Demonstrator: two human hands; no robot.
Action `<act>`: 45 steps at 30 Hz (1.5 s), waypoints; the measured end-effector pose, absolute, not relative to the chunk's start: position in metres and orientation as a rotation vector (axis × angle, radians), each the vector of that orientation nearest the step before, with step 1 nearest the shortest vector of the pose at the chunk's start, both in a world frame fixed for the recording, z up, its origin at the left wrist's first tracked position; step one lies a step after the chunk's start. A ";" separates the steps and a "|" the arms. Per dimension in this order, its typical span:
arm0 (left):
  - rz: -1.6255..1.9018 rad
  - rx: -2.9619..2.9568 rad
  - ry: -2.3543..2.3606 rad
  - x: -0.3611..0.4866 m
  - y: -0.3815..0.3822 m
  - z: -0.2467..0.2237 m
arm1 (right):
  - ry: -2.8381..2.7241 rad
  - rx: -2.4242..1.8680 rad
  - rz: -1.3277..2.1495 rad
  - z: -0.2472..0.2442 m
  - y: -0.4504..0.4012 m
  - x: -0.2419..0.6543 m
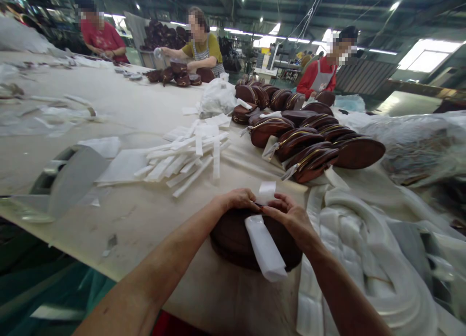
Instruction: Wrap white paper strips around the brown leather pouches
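Note:
A round dark brown leather bag [233,239] lies in front of me on the table. Across its top runs a white paper strip [267,253], its near end hanging past the bag's edge. More white paper [267,190] sticks up between my hands. My left hand [238,200] has its fingers closed at the bag's far edge. There too, my right hand [289,214] pinches a small dark part of the bag, its fingertips meeting the left ones. The exact part between the fingertips is mostly hidden.
Loose white strips [185,156] are heaped ahead, left of rows of finished-looking brown bags [306,137]. A grey tape-dispenser-like object [69,180] stands at left. White foam rolls [357,239] lie at right. Three people work beyond, including one in a checked apron [204,49].

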State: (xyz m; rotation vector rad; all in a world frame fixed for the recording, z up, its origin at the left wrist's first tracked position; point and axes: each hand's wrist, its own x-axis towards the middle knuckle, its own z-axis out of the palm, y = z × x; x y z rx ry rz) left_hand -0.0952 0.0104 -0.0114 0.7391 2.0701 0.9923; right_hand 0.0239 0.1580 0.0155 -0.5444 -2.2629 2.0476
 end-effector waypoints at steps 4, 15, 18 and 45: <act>0.864 0.793 2.102 -0.095 0.010 -0.012 | -2.394 -0.379 1.980 0.016 0.153 0.020; 0.738 0.914 2.123 -0.097 0.014 -0.013 | -2.464 -0.068 1.640 0.005 0.153 0.043; 0.689 0.926 2.123 -0.100 0.016 -0.017 | -2.554 -0.020 1.568 0.005 0.153 0.044; 0.264 1.187 2.624 -0.054 -0.024 0.027 | -2.624 0.115 1.292 0.002 0.151 0.051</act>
